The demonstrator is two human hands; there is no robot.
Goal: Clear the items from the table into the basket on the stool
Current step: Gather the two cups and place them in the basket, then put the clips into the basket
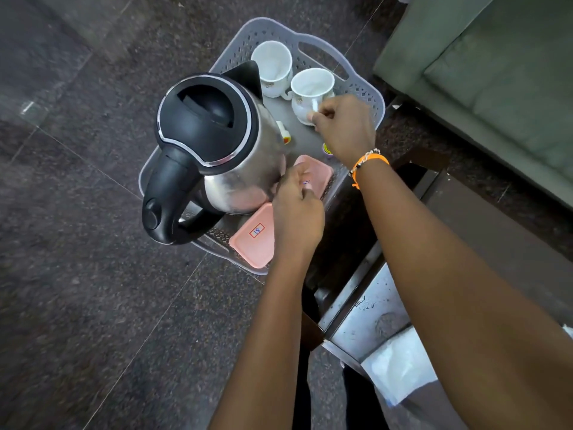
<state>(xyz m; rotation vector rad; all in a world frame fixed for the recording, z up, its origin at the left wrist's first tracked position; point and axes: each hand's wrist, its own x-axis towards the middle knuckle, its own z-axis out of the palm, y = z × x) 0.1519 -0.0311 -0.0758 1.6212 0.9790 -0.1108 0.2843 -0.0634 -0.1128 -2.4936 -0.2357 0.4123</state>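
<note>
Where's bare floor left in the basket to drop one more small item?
One open patch of basket floor: between the kettle, the nearer white cup and the upper pink lid, shared with a small tag and partly under the right hand. The near end is crowded: kettle base, two pink lids, left hand.

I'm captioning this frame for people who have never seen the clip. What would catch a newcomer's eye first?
The steel kettle with its black lid and handle dominates, standing at the left of the grey basket. Behind it sit two white cups; the right hand grips the handle of the nearer cup, an orange bracelet on its wrist. The left hand rests on one of two pink lidded boxes at the basket's near side.
</note>
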